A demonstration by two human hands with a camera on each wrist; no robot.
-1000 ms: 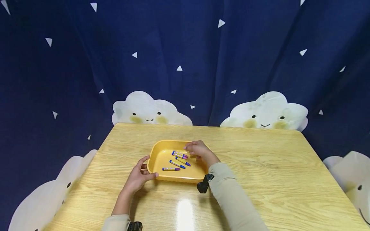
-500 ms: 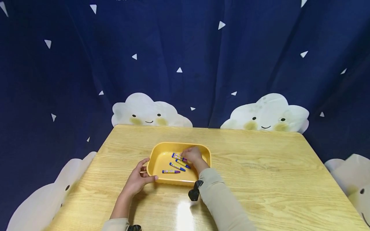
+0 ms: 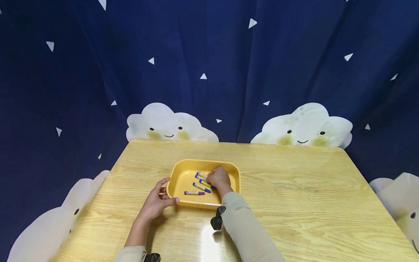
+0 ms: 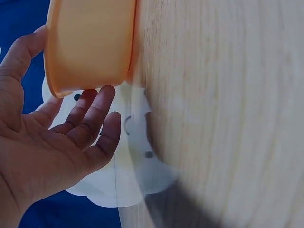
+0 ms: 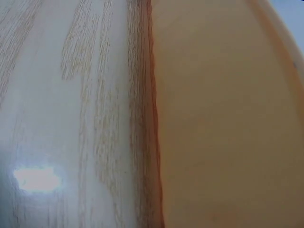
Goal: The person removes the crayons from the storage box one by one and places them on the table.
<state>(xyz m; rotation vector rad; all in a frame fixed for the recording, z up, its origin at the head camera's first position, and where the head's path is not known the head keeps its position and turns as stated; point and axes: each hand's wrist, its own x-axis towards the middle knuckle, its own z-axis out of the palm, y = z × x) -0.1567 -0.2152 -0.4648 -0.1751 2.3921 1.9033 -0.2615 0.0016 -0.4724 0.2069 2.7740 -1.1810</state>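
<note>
Crayons (image 3: 201, 187) inside yellow tray (image 3: 196, 205)

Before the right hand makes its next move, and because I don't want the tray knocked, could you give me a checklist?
1. Yellow tray resting on the table: ok.
2. Left hand at the tray's left end: ok, thumb at the near corner.
3. Right hand inside the rim: ok.
4. Crayon in the right hand's grip: cannot tell, fingertips hidden.
5. Back crayons fully visible: not ok, right hand covers their right ends.
6. Nearest, purple-ended crayon clear of both hands: ok.
</note>
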